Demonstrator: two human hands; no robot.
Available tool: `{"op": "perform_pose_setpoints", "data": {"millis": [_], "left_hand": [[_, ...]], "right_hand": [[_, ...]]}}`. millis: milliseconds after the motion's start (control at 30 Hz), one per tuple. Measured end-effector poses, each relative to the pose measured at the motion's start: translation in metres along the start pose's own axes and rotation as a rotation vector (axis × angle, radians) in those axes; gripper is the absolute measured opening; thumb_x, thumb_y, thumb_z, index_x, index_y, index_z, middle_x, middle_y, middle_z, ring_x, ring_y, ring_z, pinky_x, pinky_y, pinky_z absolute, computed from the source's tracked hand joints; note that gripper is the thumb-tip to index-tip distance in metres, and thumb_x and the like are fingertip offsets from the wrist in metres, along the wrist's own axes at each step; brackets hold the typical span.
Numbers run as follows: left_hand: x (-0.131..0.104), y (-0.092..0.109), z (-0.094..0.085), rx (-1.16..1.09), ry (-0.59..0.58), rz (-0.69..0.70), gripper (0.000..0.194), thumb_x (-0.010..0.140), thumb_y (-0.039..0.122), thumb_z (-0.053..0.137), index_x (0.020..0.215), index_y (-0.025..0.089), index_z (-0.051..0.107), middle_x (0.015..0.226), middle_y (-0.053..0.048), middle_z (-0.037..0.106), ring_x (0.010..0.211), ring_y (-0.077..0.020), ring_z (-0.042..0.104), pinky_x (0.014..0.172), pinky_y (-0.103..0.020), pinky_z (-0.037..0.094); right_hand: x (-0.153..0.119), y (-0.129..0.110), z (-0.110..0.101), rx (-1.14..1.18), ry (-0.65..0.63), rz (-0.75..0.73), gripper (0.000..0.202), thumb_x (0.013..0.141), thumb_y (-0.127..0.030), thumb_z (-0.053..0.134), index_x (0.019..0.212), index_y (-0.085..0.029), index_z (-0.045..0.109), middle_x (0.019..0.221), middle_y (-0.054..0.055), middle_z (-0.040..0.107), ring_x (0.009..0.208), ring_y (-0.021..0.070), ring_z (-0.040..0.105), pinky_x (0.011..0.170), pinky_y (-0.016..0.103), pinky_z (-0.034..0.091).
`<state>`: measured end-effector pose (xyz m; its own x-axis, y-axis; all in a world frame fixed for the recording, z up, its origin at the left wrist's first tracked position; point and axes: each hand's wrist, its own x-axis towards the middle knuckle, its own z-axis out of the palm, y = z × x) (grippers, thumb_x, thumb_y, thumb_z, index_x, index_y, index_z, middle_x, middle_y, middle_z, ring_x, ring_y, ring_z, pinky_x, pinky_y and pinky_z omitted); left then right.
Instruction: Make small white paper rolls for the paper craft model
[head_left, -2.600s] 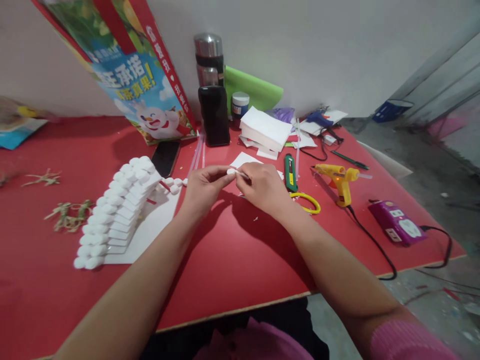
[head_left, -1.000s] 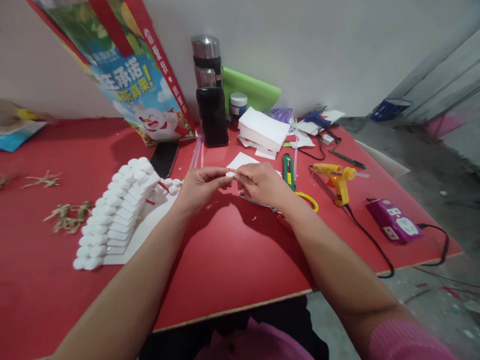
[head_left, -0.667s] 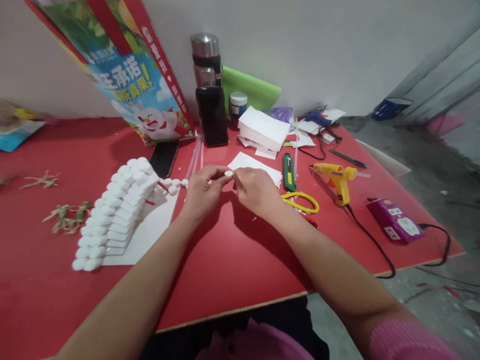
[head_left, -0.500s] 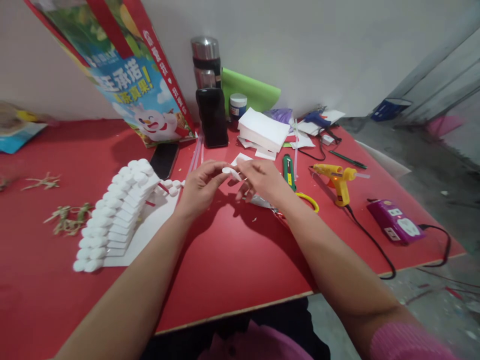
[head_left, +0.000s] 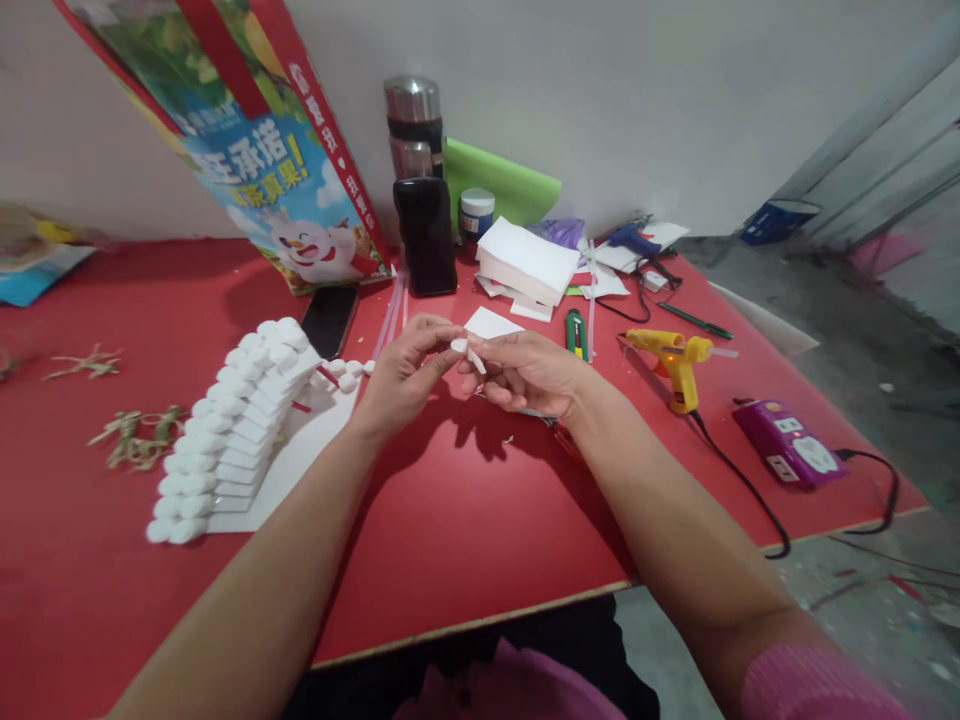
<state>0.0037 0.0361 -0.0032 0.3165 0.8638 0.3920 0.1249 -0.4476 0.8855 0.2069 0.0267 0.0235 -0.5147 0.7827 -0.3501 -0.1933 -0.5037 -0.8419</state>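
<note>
Small white piece (head_left: 460, 346) between the fingers (head_left: 433, 371)

Head cam faces fwd/down at table (head_left: 465, 530), prob. close.

A printed bag (head_left: 262, 165) stood on the red bench (head_left: 465, 530) beside a steel flask (head_left: 412, 100); an upright black phone (head_left: 426, 240) stood before it, near a lidded jar (head_left: 477, 212).
</note>
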Motion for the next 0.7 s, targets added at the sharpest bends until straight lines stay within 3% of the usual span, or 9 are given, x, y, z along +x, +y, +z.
{"op": "perform_pose_setpoints", "data": {"millis": [167, 300, 433, 567, 700], "left_hand": [[0.0, 0.003, 0.0, 0.042, -0.018, 0.017, 0.021, 0.097, 0.044, 0.071, 0.107, 0.028, 0.081, 0.109, -0.008, 0.067, 0.104, -0.0243, 0.065, 0.099, -0.039, 0.053], [0.0, 0.001, 0.0, 0.044, -0.012, 0.046, 0.019, 0.097, 0.037, 0.07, 0.108, 0.026, 0.082, 0.108, -0.007, 0.066, 0.103, -0.0219, 0.064, 0.098, -0.036, 0.051], [0.001, -0.001, 0.002, 0.042, 0.001, 0.055, 0.016, 0.097, 0.034, 0.071, 0.106, 0.026, 0.082, 0.105, -0.006, 0.066, 0.101, -0.0211, 0.064, 0.097, -0.036, 0.051], [0.0, 0.0, 0.004, 0.054, 0.017, 0.016, 0.015, 0.096, 0.036, 0.072, 0.104, 0.028, 0.082, 0.104, -0.006, 0.067, 0.101, -0.0223, 0.065, 0.096, -0.038, 0.051], [-0.001, 0.0, 0.004, 0.062, 0.04, -0.003, 0.016, 0.097, 0.035, 0.07, 0.106, 0.028, 0.082, 0.105, -0.006, 0.069, 0.106, -0.0229, 0.065, 0.101, -0.038, 0.049]], "right_hand": [[-0.001, -0.001, 0.002, 0.023, 0.029, -0.024, 0.024, 0.087, -0.032, 0.087, 0.089, -0.013, 0.072, 0.083, 0.009, 0.08, 0.045, 0.0047, 0.051, 0.035, 0.015, 0.035], [-0.004, -0.003, 0.009, -0.066, 0.177, -0.084, 0.02, 0.085, -0.022, 0.085, 0.082, -0.014, 0.067, 0.077, 0.008, 0.079, 0.043, 0.0054, 0.052, 0.036, 0.016, 0.035], [-0.008, -0.004, 0.016, -0.32, 0.336, -0.189, 0.018, 0.087, -0.02, 0.081, 0.079, -0.016, 0.066, 0.068, 0.003, 0.074, 0.041, 0.0062, 0.05, 0.038, 0.02, 0.036], [-0.008, 0.001, 0.017, -0.672, 0.437, -0.354, 0.017, 0.09, -0.025, 0.076, 0.077, -0.017, 0.068, 0.052, -0.004, 0.058, 0.044, 0.0086, 0.046, 0.044, 0.024, 0.037], [-0.005, 0.007, 0.016, -0.955, 0.54, -0.546, 0.018, 0.092, -0.029, 0.072, 0.077, -0.018, 0.07, 0.065, 0.0, 0.067, 0.058, 0.0128, 0.055, 0.057, 0.028, 0.041]]}}
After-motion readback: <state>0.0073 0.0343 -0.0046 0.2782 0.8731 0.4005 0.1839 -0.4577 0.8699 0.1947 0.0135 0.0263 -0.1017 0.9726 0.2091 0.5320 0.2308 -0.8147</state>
